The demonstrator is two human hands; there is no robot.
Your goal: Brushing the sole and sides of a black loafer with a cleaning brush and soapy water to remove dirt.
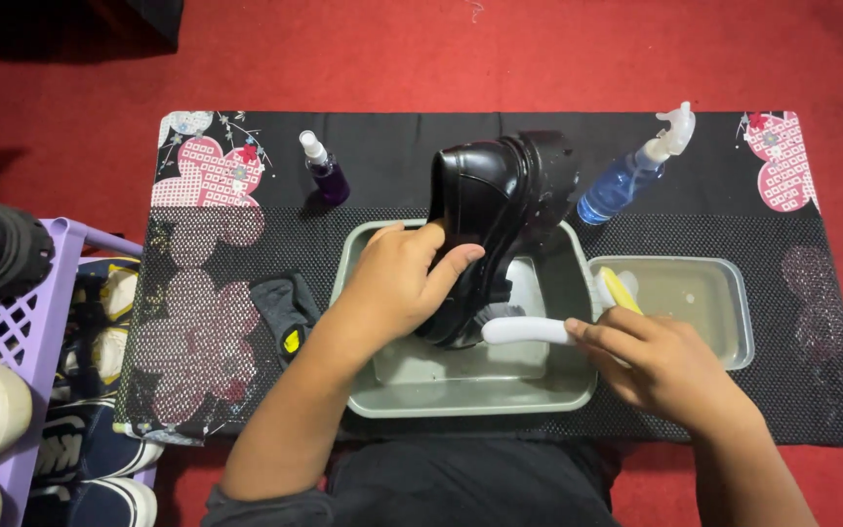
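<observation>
Glossy black leather-like shoe (495,210), smooth and catching light, gripped by the bare left hand (397,283) above a grey plastic basin (461,395) with a dull, wet sheen. White plastic brush handle (529,330) — smooth, faintly shiny — pinched in the right hand (661,366). At three o'clock of the basin, a second grey plastic tub (724,312), matt-looking. At one o'clock, a clear blue plastic spray bottle (631,176); at eleven o'clock, a small purple one (324,171). Underneath, black cloth mat (812,322) — dotted, grippy texture. Far at nine o'clock, lilac plastic lattice rack (12,332). Red fuzzy carpet (441,49) beyond.
</observation>
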